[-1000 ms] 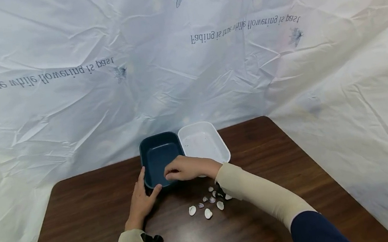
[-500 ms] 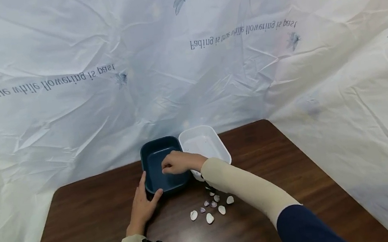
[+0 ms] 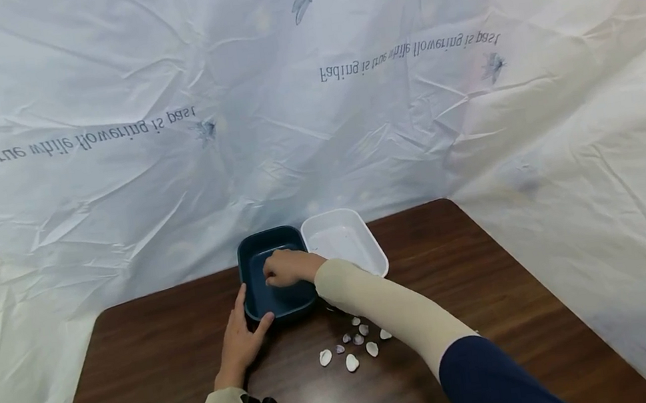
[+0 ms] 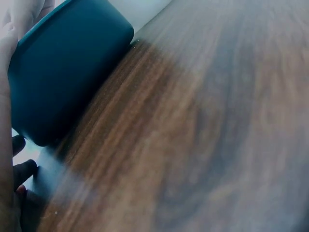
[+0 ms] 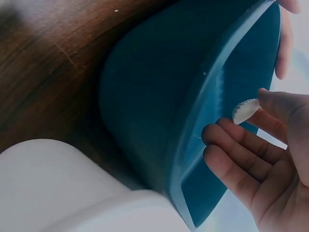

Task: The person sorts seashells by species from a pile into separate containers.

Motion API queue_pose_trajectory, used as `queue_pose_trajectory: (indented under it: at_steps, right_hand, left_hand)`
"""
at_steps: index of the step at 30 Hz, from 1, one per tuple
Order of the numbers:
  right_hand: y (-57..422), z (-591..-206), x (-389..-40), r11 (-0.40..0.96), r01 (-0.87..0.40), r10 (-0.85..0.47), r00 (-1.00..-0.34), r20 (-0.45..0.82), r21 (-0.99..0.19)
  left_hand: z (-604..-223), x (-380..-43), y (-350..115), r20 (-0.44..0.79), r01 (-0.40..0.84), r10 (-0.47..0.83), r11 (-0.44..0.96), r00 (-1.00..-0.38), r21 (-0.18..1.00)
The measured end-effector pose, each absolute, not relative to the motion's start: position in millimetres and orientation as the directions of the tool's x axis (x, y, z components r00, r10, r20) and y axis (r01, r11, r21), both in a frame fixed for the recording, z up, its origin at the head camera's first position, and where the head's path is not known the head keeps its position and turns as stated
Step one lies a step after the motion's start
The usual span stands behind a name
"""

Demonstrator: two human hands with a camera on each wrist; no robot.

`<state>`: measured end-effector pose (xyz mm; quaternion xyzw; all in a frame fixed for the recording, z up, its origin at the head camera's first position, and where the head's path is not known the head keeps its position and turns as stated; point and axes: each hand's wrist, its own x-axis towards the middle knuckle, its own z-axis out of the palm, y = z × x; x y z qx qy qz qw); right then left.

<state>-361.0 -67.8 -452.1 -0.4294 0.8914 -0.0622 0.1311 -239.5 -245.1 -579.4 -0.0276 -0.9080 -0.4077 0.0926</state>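
The right hand (image 3: 285,268) is over the blue tray (image 3: 258,290), and it pinches one shell (image 5: 245,111) between the thumb and a finger; its other fingers are bent loosely and hold nothing. The left hand (image 3: 240,341) rests at the near left corner of this tray, with thumb and forefinger spread apart along the rim; how its remaining fingers lie, I cannot tell surely. More loose shells (image 3: 351,362) lie on the table (image 3: 155,363) in front, and the white tray (image 3: 349,242) stands just beside the blue one. In my judgement, the step in hand is to bring the pinched shell into the blue tray, and the next move calls for a low hand and a gentle loosening of the pinch. In the head view this shell is not seen, probably because the hand covers it; only the right wrist view shows it, with its ridged edge. The left wrist view shows instead the outer wall of the blue tray
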Motion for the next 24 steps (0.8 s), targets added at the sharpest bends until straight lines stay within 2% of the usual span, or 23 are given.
queue_pose_trajectory:
  at_steps: [24]
  right_hand:
    - [-95.4, -465.2, -376.1, 0.749, -0.651, -0.658, -0.709, -0.254, -0.124]
  left_hand:
    - [-581.8, -235.2, -241.9, 0.210, 0.148, -0.021, 0.639, -0.978, 0.755]
